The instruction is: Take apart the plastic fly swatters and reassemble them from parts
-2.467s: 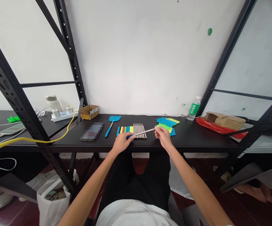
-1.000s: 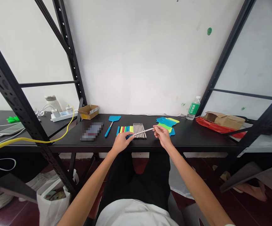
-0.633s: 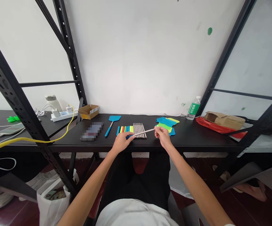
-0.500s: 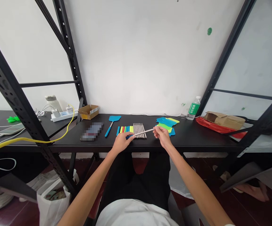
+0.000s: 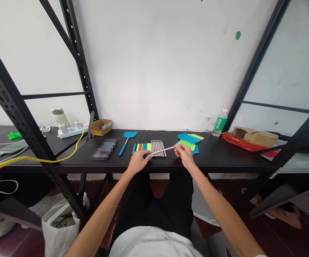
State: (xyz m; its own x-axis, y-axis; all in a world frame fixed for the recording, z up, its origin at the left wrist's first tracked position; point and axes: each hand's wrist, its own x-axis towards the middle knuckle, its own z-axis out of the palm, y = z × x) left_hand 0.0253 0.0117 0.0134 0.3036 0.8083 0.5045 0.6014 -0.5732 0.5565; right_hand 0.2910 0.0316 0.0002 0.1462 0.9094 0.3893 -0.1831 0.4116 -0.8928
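My left hand [image 5: 139, 161] is closed around a blue handle with a thin metal rod [image 5: 163, 150] sticking out of it. At the rod's far end, my right hand [image 5: 184, 153] pinches the tip. Beneath the rod lies a row of several similar metal rods [image 5: 158, 145]. Left of them is a row of coloured handles [image 5: 143, 146] in blue, yellow, red and green, partly covered by my left hand. Blue and yellow-green flat swatter heads [image 5: 188, 139] are piled behind my right hand. One whole blue fly swatter [image 5: 125, 142] lies farther left.
A blurred dark flat object [image 5: 104, 149] and an open cardboard box [image 5: 100, 127] are on the left of the black table [image 5: 213, 157]. A water bottle [image 5: 220, 123] stands at back right, near a red bag [image 5: 267, 151] with brown paper packaging [image 5: 254, 136]. A yellow cable [image 5: 71, 154] crosses on the left.
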